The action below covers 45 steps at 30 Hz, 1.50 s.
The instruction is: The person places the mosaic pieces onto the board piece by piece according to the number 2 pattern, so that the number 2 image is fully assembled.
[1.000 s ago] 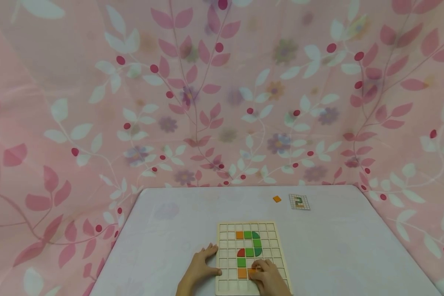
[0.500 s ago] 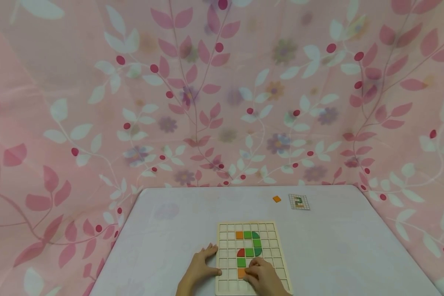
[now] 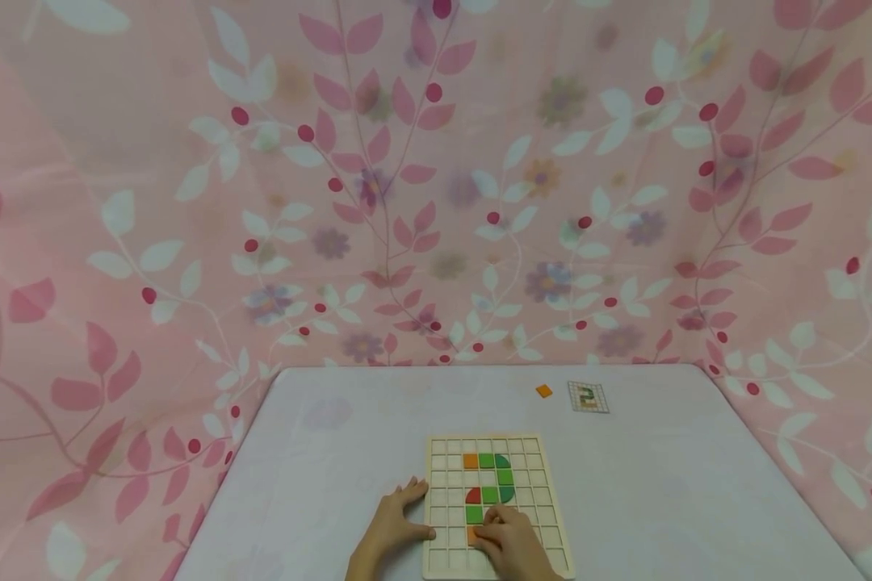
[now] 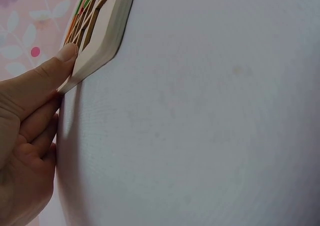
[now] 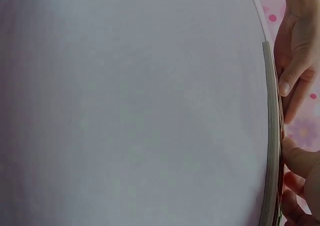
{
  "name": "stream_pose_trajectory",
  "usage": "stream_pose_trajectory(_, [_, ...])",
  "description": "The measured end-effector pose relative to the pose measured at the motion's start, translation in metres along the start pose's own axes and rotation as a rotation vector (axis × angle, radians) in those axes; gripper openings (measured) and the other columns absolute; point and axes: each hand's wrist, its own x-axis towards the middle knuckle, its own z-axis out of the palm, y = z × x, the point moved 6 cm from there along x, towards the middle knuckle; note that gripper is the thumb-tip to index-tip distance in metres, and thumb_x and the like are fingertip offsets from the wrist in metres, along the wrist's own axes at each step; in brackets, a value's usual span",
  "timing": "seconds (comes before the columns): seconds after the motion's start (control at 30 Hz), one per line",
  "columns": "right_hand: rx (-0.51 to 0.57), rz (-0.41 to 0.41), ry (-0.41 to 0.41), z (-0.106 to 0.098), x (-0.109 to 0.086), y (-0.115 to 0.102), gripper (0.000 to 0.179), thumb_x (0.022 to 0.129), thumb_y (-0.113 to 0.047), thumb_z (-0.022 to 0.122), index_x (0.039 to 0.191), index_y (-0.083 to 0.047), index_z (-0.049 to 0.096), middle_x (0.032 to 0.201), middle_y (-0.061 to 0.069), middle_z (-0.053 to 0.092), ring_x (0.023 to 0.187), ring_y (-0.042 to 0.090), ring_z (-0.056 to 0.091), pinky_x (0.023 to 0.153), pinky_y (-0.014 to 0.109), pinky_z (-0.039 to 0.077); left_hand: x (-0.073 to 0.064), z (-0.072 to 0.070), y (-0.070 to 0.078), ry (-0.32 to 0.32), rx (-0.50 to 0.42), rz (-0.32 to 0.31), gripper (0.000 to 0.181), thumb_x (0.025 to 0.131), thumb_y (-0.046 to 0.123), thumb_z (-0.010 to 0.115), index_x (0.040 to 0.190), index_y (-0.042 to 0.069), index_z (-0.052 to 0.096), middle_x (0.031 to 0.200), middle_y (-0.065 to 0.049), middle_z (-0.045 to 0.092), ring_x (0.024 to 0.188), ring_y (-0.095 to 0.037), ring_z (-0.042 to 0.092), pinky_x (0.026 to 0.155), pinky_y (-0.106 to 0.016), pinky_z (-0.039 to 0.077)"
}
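A pale wooden grid board (image 3: 555, 516) lies on the table with green, red and orange tiles in a shape like a 2. My left hand (image 3: 391, 520) rests at its left edge, fingers spread, the thumb on the rim; the left wrist view shows this thumb (image 4: 67, 52) on the board's corner. Over the lower rows, my right hand (image 3: 512, 542) has bent fingers, thumb and fingertips at an orange tile (image 3: 471, 536). A second orange tile in its grip is hidden beneath the hand. In the right wrist view the right hand (image 5: 306, 168) touches the board's top.
A loose orange tile (image 3: 544, 390) lies near the far side of the white table (image 3: 378, 420). Beside it is a small pattern card (image 3: 589, 397) showing a gridded 2. A pink floral curtain (image 3: 436, 202) hangs behind and around the table.
My right hand has shifted slightly left across the board, covering the second orange tile and part of the first. The left hand has stayed at the board's edge.
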Motion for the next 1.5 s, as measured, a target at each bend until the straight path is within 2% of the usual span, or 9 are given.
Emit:
stream_pose_trajectory(0.17, [0.022, 0.025, -0.063, -0.006, -0.005, 0.011, 0.014, 0.08, -0.026, 0.073, 0.084, -0.014, 0.077, 0.084, -0.013, 0.056, 0.074, 0.002, 0.048, 0.061, 0.024, 0.043, 0.0, 0.002, 0.0, 0.005, -0.007, 0.015, 0.081, 0.059, 0.018, 0.087, 0.128, -0.007, 0.052, 0.135, -0.033, 0.041, 0.123, -0.063, 0.029, 0.101, -0.069, 0.022])
stream_pose_trajectory(0.3, [0.031, 0.024, -0.061, -0.014, -0.008, 0.017, 0.014, 0.077, -0.024, 0.075, 0.085, -0.012, 0.076, 0.085, -0.012, 0.057, 0.076, 0.003, 0.051, 0.062, 0.024, 0.045, 0.001, 0.002, 0.0, 0.008, -0.009, 0.024, 0.081, 0.059, 0.018, 0.087, 0.127, -0.008, 0.053, 0.134, -0.033, 0.042, 0.123, -0.061, 0.03, 0.101, -0.068, 0.024])
stream_pose_trajectory(0.5, [0.257, 0.167, -0.209, -0.025, -0.001, 0.037, 0.023, 0.081, -0.02, 0.073, 0.097, -0.004, 0.073, 0.089, -0.006, 0.06, 0.073, 0.001, 0.048, 0.058, 0.018, 0.045, 0.001, 0.002, 0.0, 0.007, -0.012, 0.022, 0.081, 0.059, 0.018, 0.087, 0.127, -0.008, 0.053, 0.135, -0.032, 0.043, 0.125, -0.058, 0.032, 0.102, -0.067, 0.024])
stream_pose_trajectory(0.63, [0.353, 0.215, -0.17, -0.035, 0.013, 0.062, 0.023, 0.082, -0.012, 0.072, 0.098, 0.004, 0.07, 0.082, 0.001, 0.064, 0.067, 0.001, 0.05, 0.055, 0.018, 0.046, 0.001, 0.002, 0.0, 0.008, -0.013, 0.022, 0.08, 0.059, 0.019, 0.087, 0.127, -0.008, 0.053, 0.135, -0.033, 0.042, 0.124, -0.06, 0.031, 0.101, -0.068, 0.024])
stream_pose_trajectory(0.7, [0.305, 0.223, -0.077, -0.042, 0.021, 0.079, 0.018, 0.081, -0.006, 0.071, 0.094, 0.006, 0.07, 0.078, 0.002, 0.065, 0.066, 0.001, 0.053, 0.054, 0.019, 0.049, 0.001, 0.002, -0.001, 0.007, -0.015, 0.018, 0.08, 0.059, 0.019, 0.087, 0.127, -0.008, 0.053, 0.135, -0.033, 0.041, 0.123, -0.062, 0.03, 0.101, -0.068, 0.024])
stream_pose_trajectory(0.9, [0.065, 0.375, 0.171, -0.055, 0.045, 0.136, 0.017, 0.078, 0.0, 0.071, 0.095, 0.005, 0.07, 0.076, 0.004, 0.063, 0.064, 0.008, 0.053, 0.054, 0.022, 0.048, 0.002, 0.0, -0.003, 0.012, -0.001, 0.022, 0.08, 0.06, 0.02, 0.087, 0.127, -0.007, 0.053, 0.134, -0.032, 0.042, 0.123, -0.062, 0.031, 0.101, -0.068, 0.025])
stream_pose_trajectory(1.1, [-0.08, 0.369, 0.28, -0.054, 0.07, 0.166, 0.029, 0.077, -0.002, 0.07, 0.105, 0.007, 0.066, 0.091, 0.022, 0.06, 0.076, 0.032, 0.058, 0.066, 0.044, 0.052, 0.0, -0.003, -0.004, 0.02, 0.011, 0.017, 0.079, 0.06, 0.02, 0.087, 0.127, -0.006, 0.054, 0.134, -0.032, 0.043, 0.121, -0.064, 0.03, 0.1, -0.07, 0.023])
stream_pose_trajectory(1.3, [-0.261, 0.341, 0.21, -0.051, 0.091, 0.181, 0.031, 0.079, -0.002, 0.062, 0.108, 0.007, 0.062, 0.102, 0.03, 0.055, 0.088, 0.045, 0.052, 0.073, 0.052, 0.047, -0.001, -0.003, -0.003, 0.015, 0.0, 0.024, 0.079, 0.06, 0.019, 0.087, 0.126, -0.007, 0.053, 0.134, -0.033, 0.043, 0.12, -0.065, 0.03, 0.1, -0.07, 0.024])
stream_pose_trajectory(1.5, [-0.305, 0.452, -0.074, -0.05, 0.103, 0.192, 0.039, 0.086, -0.008, 0.053, 0.124, 0.0, 0.055, 0.126, 0.029, 0.05, 0.106, 0.049, 0.046, 0.08, 0.059, 0.046, 0.001, -0.002, -0.002, 0.001, -0.015, 0.032, 0.079, 0.06, 0.018, 0.087, 0.126, -0.008, 0.053, 0.133, -0.034, 0.042, 0.121, -0.065, 0.029, 0.1, -0.069, 0.024])
